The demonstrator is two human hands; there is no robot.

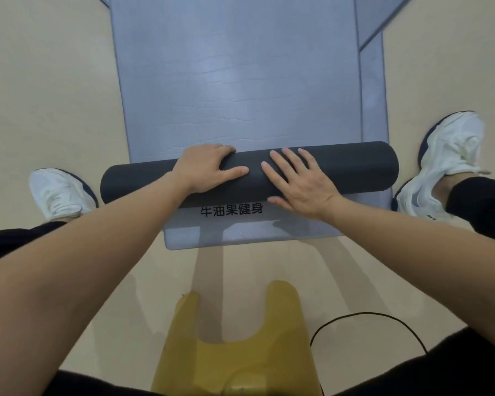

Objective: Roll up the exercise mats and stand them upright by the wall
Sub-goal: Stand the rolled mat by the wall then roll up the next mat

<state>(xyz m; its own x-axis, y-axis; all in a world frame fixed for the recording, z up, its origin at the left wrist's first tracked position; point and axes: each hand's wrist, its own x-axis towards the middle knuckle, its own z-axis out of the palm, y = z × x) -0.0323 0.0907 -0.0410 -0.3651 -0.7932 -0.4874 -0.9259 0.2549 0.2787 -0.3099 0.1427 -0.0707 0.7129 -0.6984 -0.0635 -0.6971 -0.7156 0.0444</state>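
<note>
- Nearest the camera, a yellow plastic piece (235,338) hangs in front of the person's dark clothing. A thin black cable (363,314) loops over the beige floor (55,95) just to its right.
- Both bare forearms reach forward and inward from the lower corners.
- Beyond the yellow piece lies the near end of a flat grey-blue lower mat (240,232). It has black printed characters (231,210) on it, just on the near side of the roll.
- The roll (355,167) is the wound-up part of the upper mat. Its dark charcoal face is turned outward, and it lies crosswise on the lower mat, slightly slanted.
- The left hand (209,168) grips the roll left of centre, with its fingers curled over the far side and its thumb along the top.
- The right hand (300,184) lies flat on the roll right of centre, fingers spread and straight. The two hands sit close together but apart.
- A left shoe (60,192) and a right shoe (446,164), both white with dark soles, stand on the floor just outside either end of the roll.
- Past the roll, the unrolled stretch of the upper mat (235,81) runs flat away from the person to the top edge. A strip of the lower mat shows along its right side.
- At the top right, a slanted edge of more grey-blue sheet shows; I cannot tell which mat it belongs to.
</note>
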